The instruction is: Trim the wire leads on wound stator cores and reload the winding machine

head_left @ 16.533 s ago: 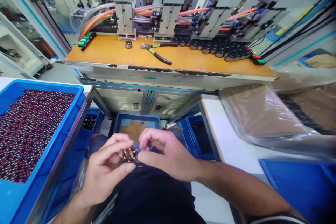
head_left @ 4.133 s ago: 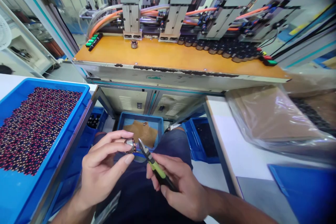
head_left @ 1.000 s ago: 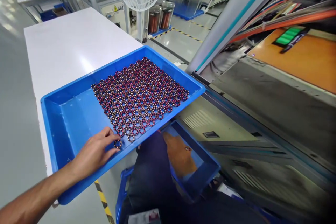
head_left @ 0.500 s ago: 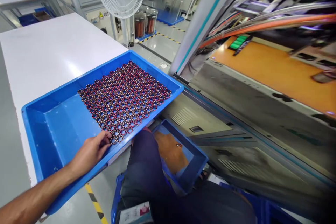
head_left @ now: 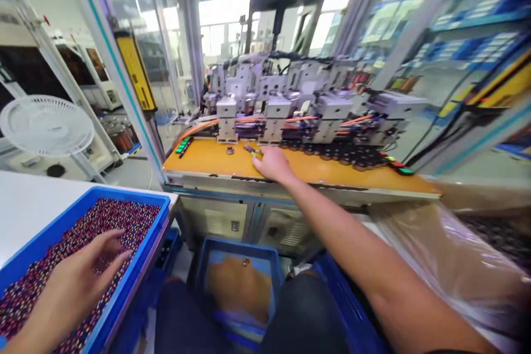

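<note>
My left hand hovers over a blue tray at the left, its thumb and fingers apart with nothing between them. Many small red, black and gold ring-shaped parts fill the tray. Over the orange worktop, my right hand is closed around a small hand tool with a yellowish grip and a grey tip; it looks like pliers, though blur hides the details. Just left of its tip, a single ring-shaped part lies on the worktop.
Behind the worktop stands a row of grey machine heads with orange hoses. Dark round parts line its right side. A blue bin sits on the floor between my legs. A white fan and plastic sheeting flank the machine.
My view has swung right toward the machine. The left hand has lifted off the rings at the tray's edge and opened. My right hand, unseen before, now reaches onto the worktop holding a tool.
</note>
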`<state>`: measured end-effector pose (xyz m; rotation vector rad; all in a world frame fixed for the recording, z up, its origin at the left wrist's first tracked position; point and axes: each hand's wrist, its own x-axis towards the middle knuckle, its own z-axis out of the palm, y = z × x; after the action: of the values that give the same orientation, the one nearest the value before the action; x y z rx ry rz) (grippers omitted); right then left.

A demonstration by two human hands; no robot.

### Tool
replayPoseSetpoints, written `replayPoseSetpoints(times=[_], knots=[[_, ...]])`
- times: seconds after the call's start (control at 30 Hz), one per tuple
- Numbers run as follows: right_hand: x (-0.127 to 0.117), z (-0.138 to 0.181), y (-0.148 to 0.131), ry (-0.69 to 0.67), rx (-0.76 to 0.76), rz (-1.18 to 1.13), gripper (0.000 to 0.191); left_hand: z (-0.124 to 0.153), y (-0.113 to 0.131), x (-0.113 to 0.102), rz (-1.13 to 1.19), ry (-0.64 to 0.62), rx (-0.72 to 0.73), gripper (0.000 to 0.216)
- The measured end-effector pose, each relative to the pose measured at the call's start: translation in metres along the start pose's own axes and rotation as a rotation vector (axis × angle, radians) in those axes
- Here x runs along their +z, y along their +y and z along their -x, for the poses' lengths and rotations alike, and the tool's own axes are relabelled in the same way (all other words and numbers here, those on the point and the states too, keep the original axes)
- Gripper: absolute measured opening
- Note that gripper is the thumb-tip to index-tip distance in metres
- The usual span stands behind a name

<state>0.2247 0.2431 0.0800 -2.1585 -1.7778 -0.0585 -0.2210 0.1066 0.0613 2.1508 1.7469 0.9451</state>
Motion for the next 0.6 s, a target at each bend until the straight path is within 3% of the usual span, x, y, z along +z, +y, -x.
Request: replayPoseSetpoints(times=[0.1,0.23,0.33,0.43,0.53,0.6], knots=[[-0.012,0.009,-0.001,0.0,-0.002,-0.026,0.033,-0.082,0.08,0.036,0.045,-0.11,0.096,0.042],[-0.026,0.015,0.0,0.051,-0.046,-0.083,0.031,-0.163,0.145,0.102,0.09,-0.112,0.168,0.041],[-0.027,0.011,0.003,0.088,-0.079,-0.127,0.031,-0.203,0.173,0.147,0.106,-0.098,0.134,0.038],[-0.022,0.005,0.008,0.094,-0.115,-0.163,0.031,-0.228,0.193,0.178,0.136,-0.086,0.062,0.035],[-0.012,0.002,0.012,0.081,-0.156,-0.19,0.031,-0.243,0.206,0.194,0.214,-0.082,-0.029,0.037],[-0.008,-0.001,0.014,0.08,-0.181,-0.206,0.031,-0.242,0.209,0.193,0.302,-0.082,-0.072,0.035]])
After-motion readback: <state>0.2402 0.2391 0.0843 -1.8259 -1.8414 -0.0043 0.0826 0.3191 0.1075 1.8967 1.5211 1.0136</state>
